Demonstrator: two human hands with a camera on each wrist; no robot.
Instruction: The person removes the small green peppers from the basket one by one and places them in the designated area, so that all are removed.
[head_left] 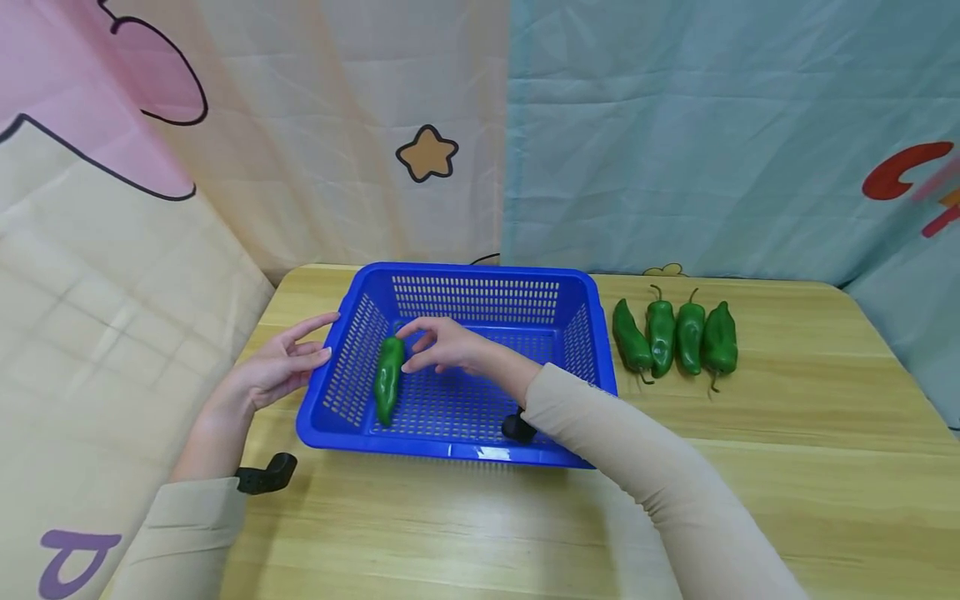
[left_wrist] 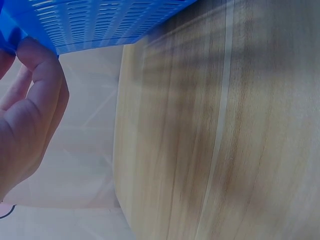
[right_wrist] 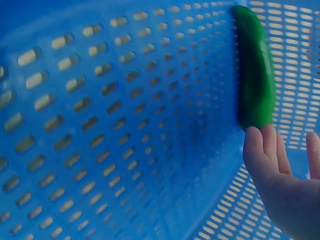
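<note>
A blue plastic basket [head_left: 457,457] with slotted walls stands on the wooden table. Inside, along its left wall, lies one long green pepper [head_left: 387,382], seen large in the right wrist view as a glossy green pepper [right_wrist: 257,70]. My right hand [head_left: 446,343] reaches into the basket beside the pepper's far end, thumb and fingers apart. Its fingertips [right_wrist: 253,134] are close to one end of the pepper; whether they touch cannot be told. My left hand [head_left: 281,367] rests against the basket's left rim from outside, fingers fairly straight. The left wrist view shows its bent finger [left_wrist: 45,67] at the rim.
Several green peppers lie side by side on the table right of the basket, among them a stemmed pepper [head_left: 690,337] and a curved pepper [head_left: 632,337]. The wooden table [head_left: 420,533] extends in front and to the right. Printed curtains [head_left: 652,142] hang behind and at the left.
</note>
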